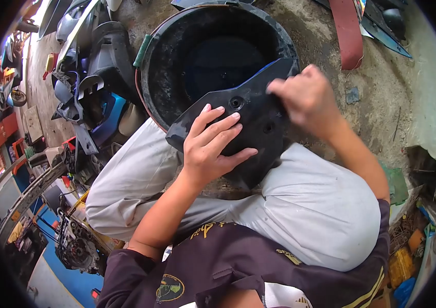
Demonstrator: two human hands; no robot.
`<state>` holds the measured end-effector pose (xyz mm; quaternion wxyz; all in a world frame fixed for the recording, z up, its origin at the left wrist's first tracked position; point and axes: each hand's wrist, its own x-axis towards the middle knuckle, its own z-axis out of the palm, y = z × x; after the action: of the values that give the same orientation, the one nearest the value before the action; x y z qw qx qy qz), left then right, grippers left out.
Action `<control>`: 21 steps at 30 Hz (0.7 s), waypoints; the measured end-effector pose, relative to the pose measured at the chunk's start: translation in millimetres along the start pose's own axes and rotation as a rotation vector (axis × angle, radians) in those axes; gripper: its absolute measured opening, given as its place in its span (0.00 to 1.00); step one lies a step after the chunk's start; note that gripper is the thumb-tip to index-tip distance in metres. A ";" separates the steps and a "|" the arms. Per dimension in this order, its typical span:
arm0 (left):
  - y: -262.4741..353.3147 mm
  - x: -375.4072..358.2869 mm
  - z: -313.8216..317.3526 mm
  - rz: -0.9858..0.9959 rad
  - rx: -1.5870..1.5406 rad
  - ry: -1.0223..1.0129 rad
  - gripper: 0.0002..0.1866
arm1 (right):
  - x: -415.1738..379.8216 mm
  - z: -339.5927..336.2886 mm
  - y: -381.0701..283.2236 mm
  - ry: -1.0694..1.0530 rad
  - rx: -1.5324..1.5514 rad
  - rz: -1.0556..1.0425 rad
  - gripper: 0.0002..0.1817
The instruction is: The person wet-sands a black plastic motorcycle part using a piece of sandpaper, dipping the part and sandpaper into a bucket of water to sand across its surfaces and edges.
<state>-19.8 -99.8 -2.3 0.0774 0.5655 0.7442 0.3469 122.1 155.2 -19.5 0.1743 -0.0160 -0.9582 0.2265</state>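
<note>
A dark plastic panel [248, 136] with two round holes lies tilted against the near rim of a black bucket [156, 84], which holds dark liquid. My left hand [212, 141] rests on the panel's left part, fingers spread over its face. At the panel's upper right edge is my right hand [305, 97], slightly blurred, with its fingers curled in; whatever it may grip is too hidden to make out.
Dark plastic vehicle parts [110, 56] are heaped at the upper left. A red strip [346, 36] lies on the concrete floor at the upper right. An engine-like metal part [76, 244] stands at the lower left, and mixed scrap [403, 264] lies at the lower right.
</note>
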 end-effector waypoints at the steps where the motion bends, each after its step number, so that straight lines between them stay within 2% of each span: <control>1: -0.5 -0.9 -0.3 0.004 0.000 0.000 0.29 | 0.0 2.5 9.1 0.064 0.046 0.057 0.15; 5: -0.7 1.2 1.2 0.008 -0.001 0.012 0.27 | -1.3 5.9 -28.7 -0.064 0.148 -0.105 0.15; 9: 0.0 4.1 -0.1 0.001 -0.010 0.009 0.25 | 4.5 0.1 8.0 0.038 -0.004 0.030 0.13; 12: 0.0 3.2 0.4 0.003 -0.005 0.005 0.25 | -0.3 2.2 -29.9 -0.097 0.138 -0.066 0.12; 13: -0.1 3.4 0.1 0.004 -0.003 0.009 0.25 | -1.9 3.7 -23.0 -0.052 0.145 -0.089 0.14; 16: -0.3 2.2 1.5 0.005 -0.006 0.019 0.25 | 3.0 0.0 10.2 0.049 0.022 0.048 0.17; 20: -0.5 2.7 1.8 0.012 0.001 0.024 0.25 | -5.5 9.2 -26.6 -0.062 0.146 -0.110 0.19; 21: -0.6 2.7 1.5 0.014 -0.001 0.020 0.26 | 0.4 1.2 -18.2 -0.057 0.113 -0.105 0.18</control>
<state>-20.4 -96.8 -3.0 0.0676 0.5671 0.7410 0.3533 122.1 138.4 -12.4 0.1592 0.0507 -0.9479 0.2711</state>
